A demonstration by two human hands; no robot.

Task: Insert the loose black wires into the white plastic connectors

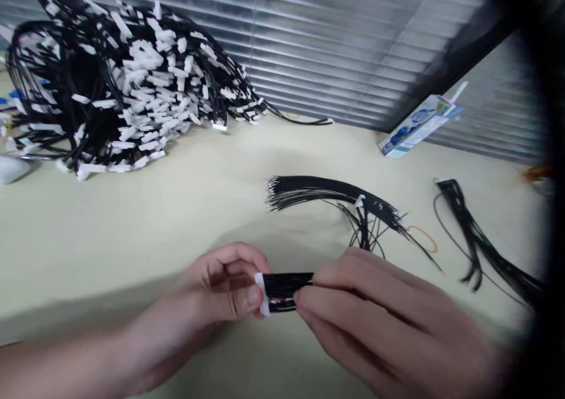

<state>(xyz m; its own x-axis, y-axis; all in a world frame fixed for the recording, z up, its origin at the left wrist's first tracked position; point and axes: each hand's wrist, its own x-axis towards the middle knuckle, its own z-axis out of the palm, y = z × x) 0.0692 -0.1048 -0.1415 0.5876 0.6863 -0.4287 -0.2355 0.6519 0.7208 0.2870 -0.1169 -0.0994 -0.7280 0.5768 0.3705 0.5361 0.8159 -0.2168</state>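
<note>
In the head view, the left hand (218, 290) was in front of the person, above the pale desk (110, 228), and it gripped a white connector (262, 296) between the thumb and the fingers. The connector stood on its narrow side, and from it a flat row of black wires (286, 282) went to the right. The right hand (392, 316) was closed on these wires with its fingertips, at a short way from the connector, so the wires were stretched nearly straight between the two hands. Where the wires continued behind the right fingers, I cannot tell.

Behind the hands, a bundle of loose wires (318, 186) lay on the desk in a slight curve, with bright tips at its left end. A small white plug (361, 201) with its own black leads lay at this bundle. Just beside the right end was an orange rubber band (422, 239), and farther right lay a folded black cable bundle (470, 225). At the far left there was a big heap of cable harnesses (150, 93) with many white plugs. A blue and white carton (415, 127) stood tilted near the window blinds (318, 46).
</note>
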